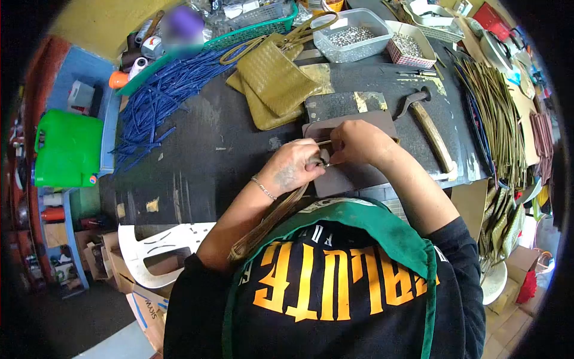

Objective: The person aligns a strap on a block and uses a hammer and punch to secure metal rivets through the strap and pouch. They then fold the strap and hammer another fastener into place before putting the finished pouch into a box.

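Observation:
My left hand [290, 167] is closed, its fingertips around a small dark metallic-looking piece [323, 158] whose kind I cannot make out. A bundle of thin brown strips [272, 222] runs from beneath this hand down along my forearm to the apron. Fingers bent and pinched, my right hand [357, 142] meets the left one at that small piece; what it grips is mostly hidden. Both hands are above a dark brown flat board [341, 184] near the table's front edge. An olive woven bag [278, 78] lies just beyond them.
A hammer [431, 134] lies right of my hands. Blue strips [170, 93] are piled at left, olive strips [493, 113] at right. Behind are a clear tub of metal bits [353, 51], a checked box [409, 51] and a green basket [254, 27]. A white chair [140, 257] stands front left.

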